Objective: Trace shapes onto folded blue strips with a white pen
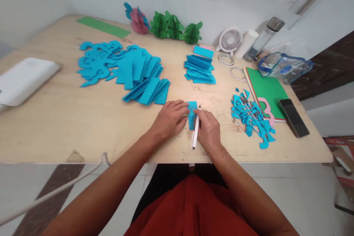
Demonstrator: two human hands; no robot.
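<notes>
A small folded piece of blue paper (191, 121) lies on the table in front of me, with a dark curved line on its upper part. My left hand (174, 118) rests palm down, its fingers stretched toward the paper's left edge and touching it. In my right hand (209, 127) is a white pen (195, 134), held between thumb and fingers along the paper's right side. Its dark tip points away from me, just off the paper's upper right edge. The right thumb tip touches the paper.
Blue cut-out curly shapes (96, 61) and folded blue strips (138, 66) lie left; another blue stack (199, 69) lies ahead. Blue scraps (249, 112) partly cover scissors at right, near green sheets (267, 88) and a phone (293, 117). A fan (230, 40) and bottle (264, 40) stand behind.
</notes>
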